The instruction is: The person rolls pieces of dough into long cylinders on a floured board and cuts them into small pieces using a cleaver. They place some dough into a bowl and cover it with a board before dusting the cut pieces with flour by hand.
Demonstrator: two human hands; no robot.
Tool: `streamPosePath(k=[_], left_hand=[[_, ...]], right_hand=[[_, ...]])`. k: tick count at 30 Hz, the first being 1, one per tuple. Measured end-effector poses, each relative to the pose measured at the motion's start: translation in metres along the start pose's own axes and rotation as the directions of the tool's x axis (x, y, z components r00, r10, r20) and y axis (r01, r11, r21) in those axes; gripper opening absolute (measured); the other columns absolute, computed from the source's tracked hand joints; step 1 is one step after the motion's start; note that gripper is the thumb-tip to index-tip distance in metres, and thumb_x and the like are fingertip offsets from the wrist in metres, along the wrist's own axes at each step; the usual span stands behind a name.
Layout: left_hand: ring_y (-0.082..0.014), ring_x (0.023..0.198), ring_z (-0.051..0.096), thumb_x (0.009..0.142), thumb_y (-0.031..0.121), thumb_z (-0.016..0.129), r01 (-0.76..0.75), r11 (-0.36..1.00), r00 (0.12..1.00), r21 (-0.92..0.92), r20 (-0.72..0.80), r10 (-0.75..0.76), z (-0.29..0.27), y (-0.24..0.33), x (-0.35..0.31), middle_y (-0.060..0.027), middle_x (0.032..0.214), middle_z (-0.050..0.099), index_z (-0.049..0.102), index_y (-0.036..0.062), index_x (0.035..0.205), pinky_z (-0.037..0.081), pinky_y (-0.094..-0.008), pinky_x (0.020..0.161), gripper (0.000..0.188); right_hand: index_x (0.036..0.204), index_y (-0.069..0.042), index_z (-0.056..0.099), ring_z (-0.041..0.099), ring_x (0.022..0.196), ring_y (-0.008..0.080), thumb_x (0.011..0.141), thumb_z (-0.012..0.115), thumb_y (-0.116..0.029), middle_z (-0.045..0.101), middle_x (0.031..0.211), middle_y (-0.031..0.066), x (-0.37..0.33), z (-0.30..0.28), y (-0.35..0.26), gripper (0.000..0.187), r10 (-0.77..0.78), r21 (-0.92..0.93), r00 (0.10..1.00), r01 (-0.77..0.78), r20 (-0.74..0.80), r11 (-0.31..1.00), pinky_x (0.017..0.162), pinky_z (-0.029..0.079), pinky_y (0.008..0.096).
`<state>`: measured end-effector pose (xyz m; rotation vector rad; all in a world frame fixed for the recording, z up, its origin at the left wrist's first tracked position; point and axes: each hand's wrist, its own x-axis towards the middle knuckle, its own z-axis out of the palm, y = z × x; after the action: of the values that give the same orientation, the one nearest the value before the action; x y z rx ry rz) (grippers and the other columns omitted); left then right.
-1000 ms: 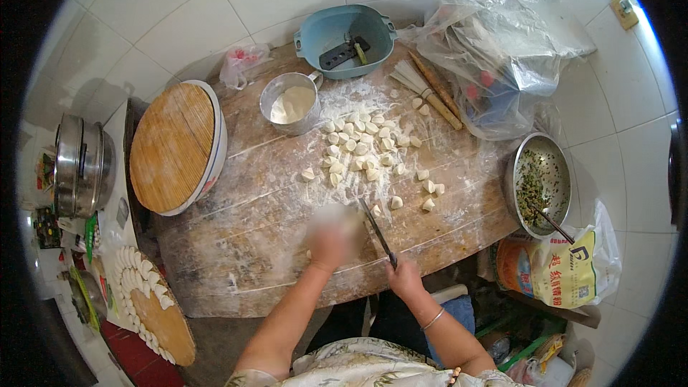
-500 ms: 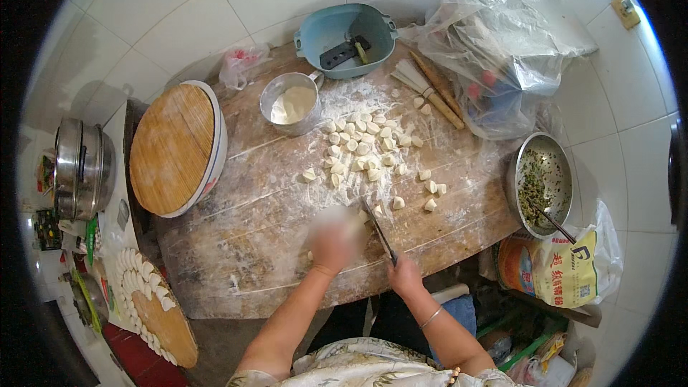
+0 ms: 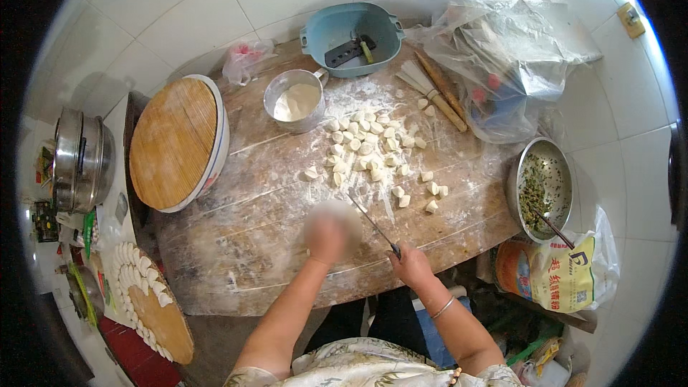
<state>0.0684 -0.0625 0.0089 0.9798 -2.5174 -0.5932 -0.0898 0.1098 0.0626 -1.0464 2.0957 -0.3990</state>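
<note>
My left hand [image 3: 328, 235] is a moving blur pressed on a pale round of dough [image 3: 341, 216] on the floured wooden board [image 3: 251, 236]. My right hand [image 3: 411, 265] grips the handle of a thin dark knife [image 3: 374, 226], whose blade runs up-left to the dough beside my left hand. Several small cut dough pieces [image 3: 369, 152] lie in a floured heap further back on the board, with a few strays to the right.
A metal cup of flour [image 3: 295, 100], a blue pot [image 3: 351, 37], rolling pins [image 3: 438, 89] and plastic bags [image 3: 512, 50] stand at the back. A metal bowl of green filling [image 3: 541, 188] is right. A round wooden lid [image 3: 175, 142] and tray of finished dumplings [image 3: 143, 294] are left.
My left hand stays blurred on the dough, shifting slightly. The knife and my right hand hold almost the same place.
</note>
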Motion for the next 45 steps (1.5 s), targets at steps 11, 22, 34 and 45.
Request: streamPosePath(k=[11, 22, 34, 45], left_hand=[[-0.0326, 0.089, 0.056, 0.078, 0.026, 0.068, 0.048, 0.995, 0.999, 0.083, -0.002, -0.048, 0.003, -0.003, -0.027, -0.0126, 0.096, 0.057, 0.062, 0.0048, 0.109, 0.047, -0.0441, 0.078, 0.038], [-0.0338, 0.089, 0.054, 0.075, 0.018, 0.068, 0.098, 0.995, 0.983, -0.02, 0.159, -0.093, 0.015, 0.022, -0.002, -0.0113, 0.095, 0.053, 0.062, 0.0087, 0.103, 0.047, -0.0448, 0.073, 0.031], [-0.0319, 0.093, 0.054, 0.076, 0.015, 0.068, 0.056, 0.998, 0.991, -0.018, 0.122, -0.054, 0.008, 0.031, -0.01, -0.0108, 0.103, 0.056, 0.062, 0.0101, 0.105, 0.048, -0.0427, 0.079, 0.031], [-0.0341, 0.095, 0.056, 0.078, 0.023, 0.067, 0.224, 0.974, 0.964, -0.023, 0.154, -0.218, 0.003, 0.0, -0.011, -0.0148, 0.094, 0.06, 0.068, 0.004, 0.097, 0.046, -0.0447, 0.081, 0.027]], right_hand=[[0.089, -0.001, 0.054, 0.062, 0.074, 0.0444, 0.085, 0.061, -0.026, 0.063, 0.077, 0.0266, 0.027, 0.025, -0.012, 0.026, -0.016, -0.058, 0.999, 0.014, -0.045, 0.998, 0.065, 0.049, 0.0518], [0.086, 0.0, 0.056, 0.057, 0.071, 0.0466, 0.085, 0.066, -0.024, 0.058, 0.071, 0.0261, -0.002, -0.008, 0.02, 0.025, -0.001, 0.041, 0.988, 0.007, -0.156, 0.999, 0.06, 0.043, 0.0525], [0.092, -0.002, 0.057, 0.062, 0.079, 0.0443, 0.078, 0.059, -0.011, 0.064, 0.081, 0.025, 0.014, 0.01, 0.011, 0.016, 0.118, -0.079, 0.993, -0.119, -0.015, 0.99, 0.07, 0.049, 0.0521], [0.092, -0.001, 0.057, 0.059, 0.075, 0.0461, 0.086, 0.064, -0.024, 0.061, 0.077, 0.026, -0.001, -0.005, 0.003, 0.025, 0.012, 0.039, 1.0, -0.012, 0.0, 0.999, 0.063, 0.046, 0.0529]])
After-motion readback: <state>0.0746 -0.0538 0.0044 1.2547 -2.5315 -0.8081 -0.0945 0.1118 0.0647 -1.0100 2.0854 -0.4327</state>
